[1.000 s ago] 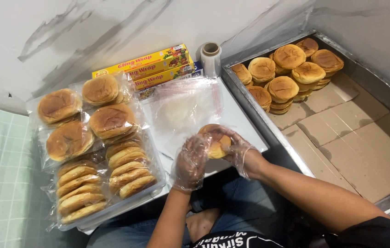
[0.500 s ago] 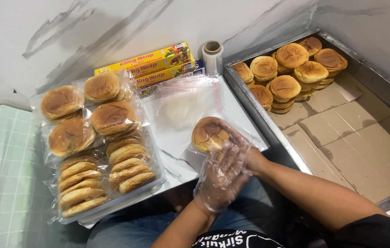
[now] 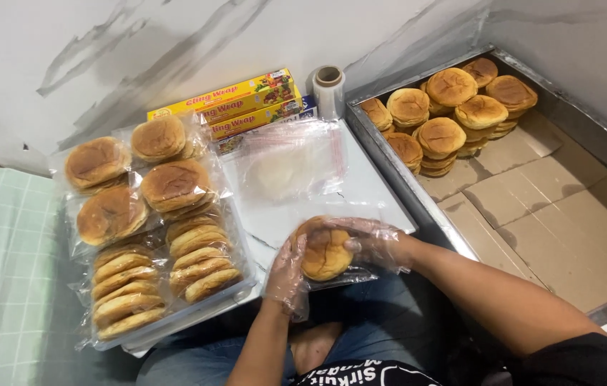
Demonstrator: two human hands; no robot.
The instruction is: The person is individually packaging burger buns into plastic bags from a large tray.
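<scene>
A stack of round golden buns point(image 3: 325, 251) rests at the near edge of a white board point(image 3: 360, 196), partly inside a clear plastic bag. My left hand point(image 3: 289, 271), in a thin clear glove, presses against the stack's left side. My right hand point(image 3: 375, 243), gloved the same way, grips the stack from the right and top. A pile of empty clear bags point(image 3: 292, 161) lies on the board just beyond.
Several bagged bun packs point(image 3: 149, 229) fill a tray on the left. Yellow boxes of cling wrap point(image 3: 235, 107) and a film roll point(image 3: 329, 87) stand against the wall. On the right, a metal tray point(image 3: 389, 161) lined with cardboard holds loose stacked buns point(image 3: 446, 114).
The bun stack has come closer to me, to the board's near edge. My left hand, which had dropped below the board, is back on the stack's left side.
</scene>
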